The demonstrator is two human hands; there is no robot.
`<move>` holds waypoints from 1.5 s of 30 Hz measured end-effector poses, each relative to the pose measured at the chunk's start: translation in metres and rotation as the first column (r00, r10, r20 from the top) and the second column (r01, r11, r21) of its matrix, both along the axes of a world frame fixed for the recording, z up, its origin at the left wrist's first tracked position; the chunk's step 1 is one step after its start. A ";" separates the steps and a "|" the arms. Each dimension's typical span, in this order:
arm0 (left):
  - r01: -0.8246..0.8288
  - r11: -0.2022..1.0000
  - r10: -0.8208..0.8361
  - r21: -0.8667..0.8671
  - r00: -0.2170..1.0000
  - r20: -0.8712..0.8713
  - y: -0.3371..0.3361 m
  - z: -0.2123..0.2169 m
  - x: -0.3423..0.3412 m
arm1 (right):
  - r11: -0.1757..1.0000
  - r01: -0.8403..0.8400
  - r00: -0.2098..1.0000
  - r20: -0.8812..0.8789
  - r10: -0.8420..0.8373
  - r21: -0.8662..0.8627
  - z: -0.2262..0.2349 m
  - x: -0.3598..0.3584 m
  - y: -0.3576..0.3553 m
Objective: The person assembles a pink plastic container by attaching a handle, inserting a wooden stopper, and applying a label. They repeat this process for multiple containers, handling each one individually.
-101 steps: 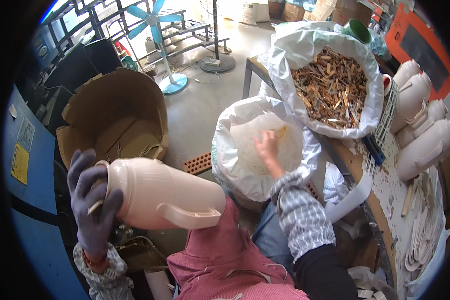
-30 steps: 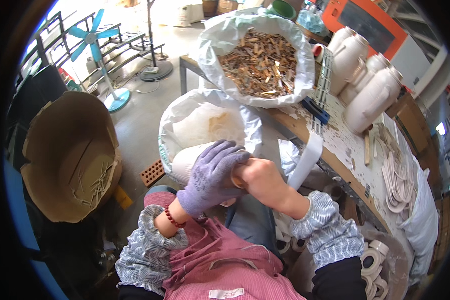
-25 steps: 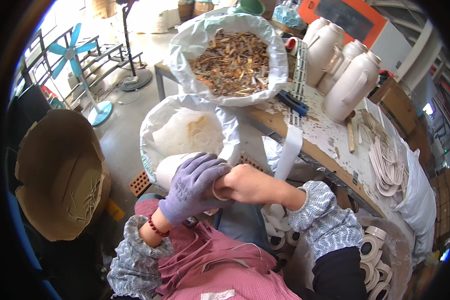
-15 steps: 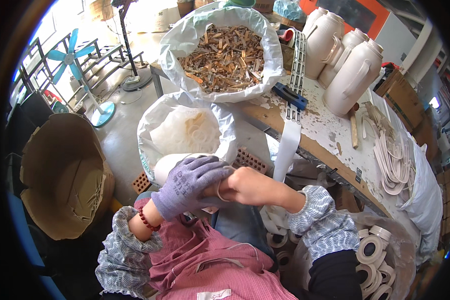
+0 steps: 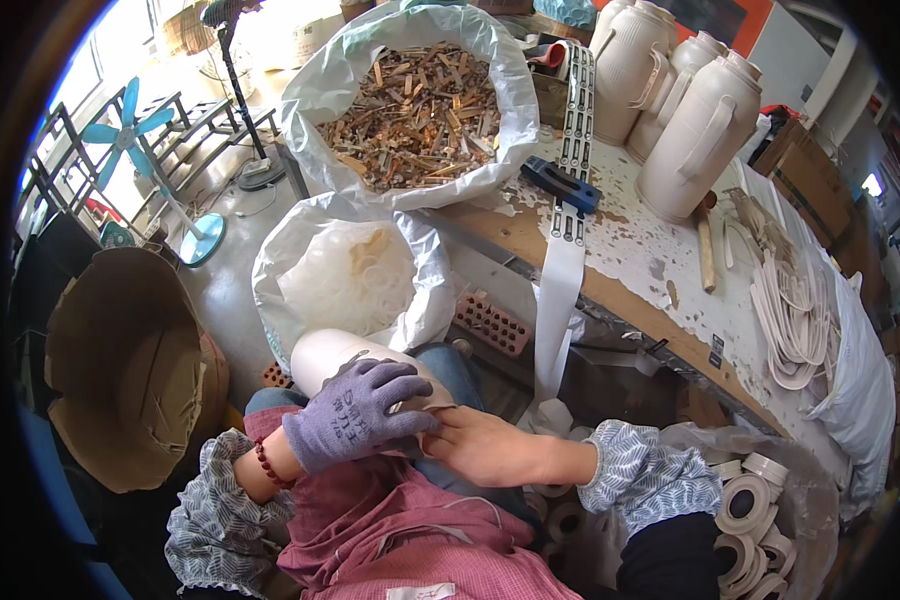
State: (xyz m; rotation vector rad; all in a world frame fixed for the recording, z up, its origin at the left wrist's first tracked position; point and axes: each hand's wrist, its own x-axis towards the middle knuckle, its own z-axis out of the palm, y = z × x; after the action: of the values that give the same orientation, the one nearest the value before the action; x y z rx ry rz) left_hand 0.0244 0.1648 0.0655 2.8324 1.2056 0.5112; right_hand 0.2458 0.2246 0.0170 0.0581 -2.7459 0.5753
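A cream thermos flask body [image 5: 328,352] lies tilted across my lap, its rounded far end beside the bag of clear rings. Over its near part my left hand [image 5: 355,415], in a purple-grey glove, is closed with the fingers curled across the top. My bare right hand [image 5: 485,445] grips the same flask at its near end, fingertips close to the gloved ones. Both palms hide most of that end, so its details cannot be made out. More cream thermos flasks with handles [image 5: 700,140] stand on the worn white table [image 5: 635,250] to the right.
Ahead stands a white bag [image 5: 305,115] of brown scraps, and nearer a white bag [image 5: 432,275] of translucent rings. A blue-handled tool [image 5: 560,184] rests on a slotted strip. Cream strips [image 5: 790,325], white rings [image 5: 742,500], a red brick [image 5: 490,322] and a cardboard bin [image 5: 70,430] surround me.
My right hand has turned and moved lower at the flask's near end. My left hand has slid slightly left and down, and more of the flask's far end shows.
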 end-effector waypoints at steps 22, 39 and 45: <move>-0.793 0.534 0.708 -0.292 0.609 -0.359 0.068 -0.063 -0.112 | 0.495 0.836 0.514 -0.021 -0.857 0.237 -0.007 0.013 0.289; 0.016 0.976 0.016 0.219 0.989 -0.146 0.212 -0.052 0.108 | 0.363 0.895 0.432 -0.301 -0.850 0.259 0.000 0.041 0.425; 0.079 0.993 -0.089 0.086 0.989 0.116 0.214 -0.030 0.067 | 0.428 0.880 0.473 -0.286 -0.834 0.208 -0.004 0.034 0.388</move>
State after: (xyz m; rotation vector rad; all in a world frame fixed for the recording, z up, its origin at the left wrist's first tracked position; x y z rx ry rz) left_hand 0.0918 0.3787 0.0359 2.8562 1.0638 0.7296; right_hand 0.2795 0.6130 0.0129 -1.1423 -2.2338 -0.2001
